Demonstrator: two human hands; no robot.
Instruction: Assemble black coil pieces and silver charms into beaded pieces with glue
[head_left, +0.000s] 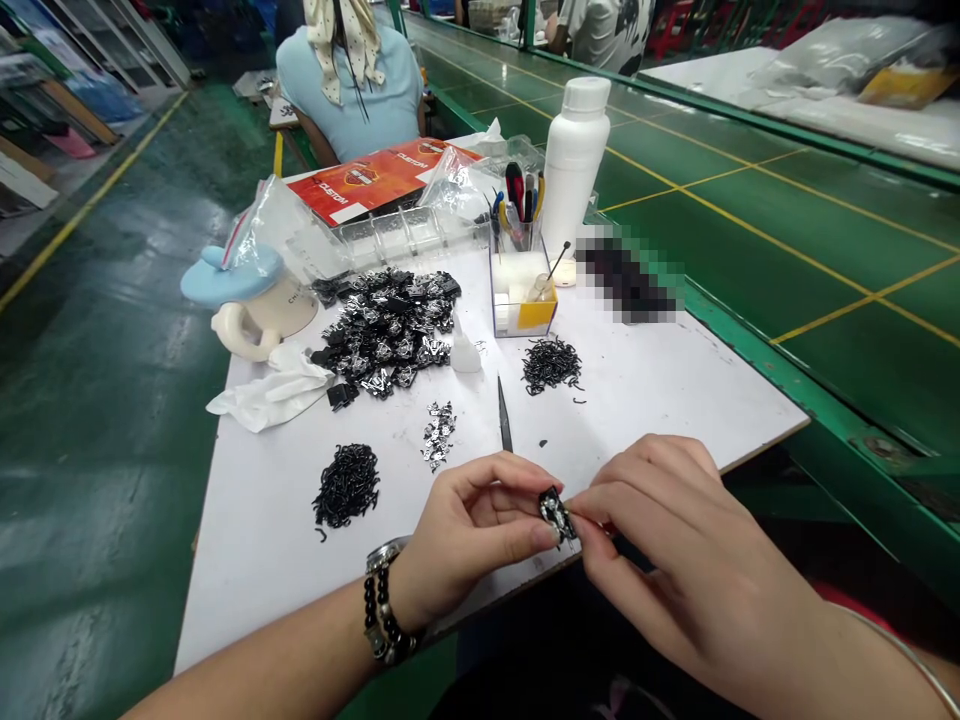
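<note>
Right now, we pinch a small black-and-silver metal piece (556, 515) between our left hand (469, 530) and right hand (660, 540), over the near edge of the white counter (645, 390), its long axis slanting toward the lower right. A large black-and-silver heap (386, 335) lies ahead, with a small silver pile (438, 435) and two mounds of short black wire-like pieces (346, 485) nearby, so plenty looks left.

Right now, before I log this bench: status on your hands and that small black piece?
Left hand, right hand both pinching small black-and-silver piece. Pointed black tool on white table just beyond them, not touching.
</note>
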